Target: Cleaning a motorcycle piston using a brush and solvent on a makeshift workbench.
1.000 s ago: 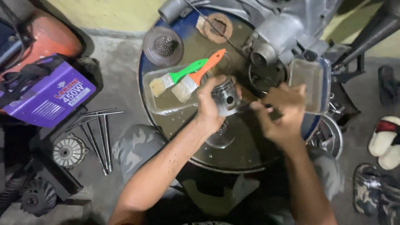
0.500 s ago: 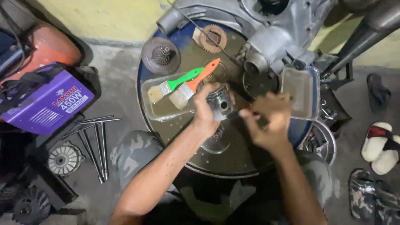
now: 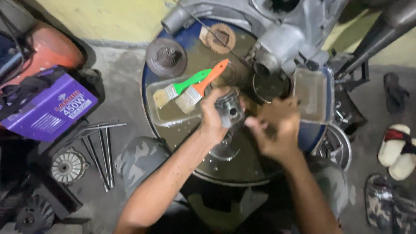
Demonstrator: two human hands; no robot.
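My left hand [image 3: 212, 119] grips a grey metal piston [image 3: 229, 109] over the top of a blue drum [image 3: 225, 173]. My right hand [image 3: 275, 125] is just to the right of the piston, fingers curled and blurred; whether it holds a small part cannot be seen. Two paintbrushes lie in a clear tray [image 3: 162, 115] of dirty liquid to the left of the piston: one with a green handle [image 3: 184, 86], one with an orange handle [image 3: 203, 84].
An engine casing [image 3: 277, 39] rests on the drum's far side, with a round clutch part [image 3: 166, 56], a brown gasket [image 3: 221, 38] and a second clear tray [image 3: 311, 93]. On the floor lie a purple box [image 3: 47, 110], long T-handled tools [image 3: 102, 147], a finned round part [image 3: 67, 167], and sandals [image 3: 396, 149].
The view has shifted slightly. My left hand keeps the piston while my right hand has moved in closer to it, working at its side.
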